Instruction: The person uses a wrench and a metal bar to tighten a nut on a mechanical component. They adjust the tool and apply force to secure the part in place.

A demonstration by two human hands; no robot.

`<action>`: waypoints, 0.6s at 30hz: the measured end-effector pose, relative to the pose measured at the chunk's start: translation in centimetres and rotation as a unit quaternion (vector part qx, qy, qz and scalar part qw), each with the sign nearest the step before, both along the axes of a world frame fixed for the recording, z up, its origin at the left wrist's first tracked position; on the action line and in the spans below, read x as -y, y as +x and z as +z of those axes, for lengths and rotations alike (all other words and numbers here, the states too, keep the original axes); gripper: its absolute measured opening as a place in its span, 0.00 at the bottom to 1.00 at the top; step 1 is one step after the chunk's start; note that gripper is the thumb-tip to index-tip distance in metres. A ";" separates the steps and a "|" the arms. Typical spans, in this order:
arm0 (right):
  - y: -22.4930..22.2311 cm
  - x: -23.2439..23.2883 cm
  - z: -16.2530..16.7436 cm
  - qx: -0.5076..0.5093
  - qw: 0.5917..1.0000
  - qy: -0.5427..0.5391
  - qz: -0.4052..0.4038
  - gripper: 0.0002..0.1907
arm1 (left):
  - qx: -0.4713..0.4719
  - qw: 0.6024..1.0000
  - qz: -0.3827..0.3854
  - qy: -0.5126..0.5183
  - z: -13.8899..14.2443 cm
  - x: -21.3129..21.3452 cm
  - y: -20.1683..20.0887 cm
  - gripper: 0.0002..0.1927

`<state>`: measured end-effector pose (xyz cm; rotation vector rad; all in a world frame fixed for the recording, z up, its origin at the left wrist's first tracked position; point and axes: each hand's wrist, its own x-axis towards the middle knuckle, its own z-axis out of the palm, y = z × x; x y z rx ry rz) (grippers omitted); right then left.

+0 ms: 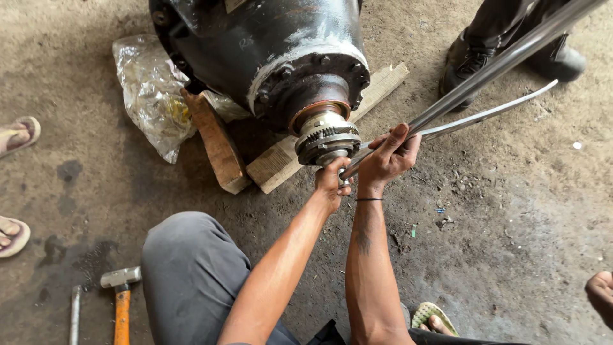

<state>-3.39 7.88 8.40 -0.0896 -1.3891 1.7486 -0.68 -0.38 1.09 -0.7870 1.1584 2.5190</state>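
Nearest the camera, a bent knee in grey trousers (191, 268) fills the lower middle, and a hammer (120, 294) with an orange handle lies on the dirt floor (511, 211) to its left, just beside a thin metal rod (75, 313). A foot in a green sandal (434, 317) shows at the bottom edge.

Both forearms reach up from there. The left hand (332, 182) has its fingers curled shut around the lower end of a long steel pipe (485, 70), right under the toothed flange (327, 137). The right hand (388, 156) sits just beside it, fingers wrapped and clamped on the same pipe a little higher along it. The pipe runs from the flange up and away to the top right corner; a thinner curved steel bar (491, 114) lies close beneath it.

The flange caps the snout of a large black gear housing (274, 45), which rests on two wooden blocks (220, 147). A crumpled clear plastic bag (150, 96) lies against its left side.

Farther off, another person's black shoes (472, 61) stand at the top right, and sandalled feet (16, 134) show at the left edge.
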 end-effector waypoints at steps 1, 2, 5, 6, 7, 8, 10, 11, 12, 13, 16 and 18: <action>-0.1 0.0 -0.4 0.001 1.000 0.005 0.002 0.20 | 0.002 1.000 0.000 -0.002 -0.3 -0.1 -0.1 0.10; -0.2 0.0 -0.9 0.004 1.000 0.017 0.001 0.20 | 0.004 1.000 0.001 -0.004 -0.7 -0.2 -0.2 0.10; -0.1 0.6 -2.5 0.021 0.999 0.040 0.010 0.19 | -0.030 0.999 -0.011 -0.038 -1.8 -0.3 -0.4 0.11; 0.1 1.0 -3.0 0.030 0.999 0.040 0.019 0.19 | -0.023 0.999 -0.006 -0.046 -2.1 -0.4 -0.4 0.12; 0.4 1.3 -3.4 0.040 0.998 0.040 0.028 0.18 | -0.016 0.998 -0.001 -0.054 -2.3 -0.5 -0.6 0.13; 0.7 1.5 -3.7 0.059 0.997 0.047 0.028 0.18 | -0.009 0.998 0.003 -0.062 -2.4 -0.6 -0.7 0.14; 1.3 1.8 -4.0 0.096 0.993 0.059 0.027 0.17 | 0.005 0.997 0.011 -0.071 -2.4 -0.6 -0.8 0.14; 1.4 1.8 -4.0 0.097 0.993 0.055 0.032 0.17 | 0.011 0.997 0.013 -0.075 -2.2 -0.6 -0.9 0.15; 1.5 1.8 -4.0 0.098 0.993 0.051 0.036 0.17 | 0.013 0.997 0.015 -0.074 -2.1 -0.6 -0.9 0.15; 1.6 1.8 -3.9 0.100 0.993 0.047 0.039 0.17 | 0.015 0.997 0.017 -0.073 -1.9 -0.6 -0.9 0.15; 1.7 2.0 -3.7 0.093 0.994 0.029 0.044 0.17 | 0.015 0.997 0.022 -0.068 -1.4 -0.6 -0.8 0.17; 1.8 2.1 -3.6 0.100 0.994 0.034 0.038 0.16 | 0.013 0.997 0.023 -0.068 -1.1 -0.6 -0.6 0.17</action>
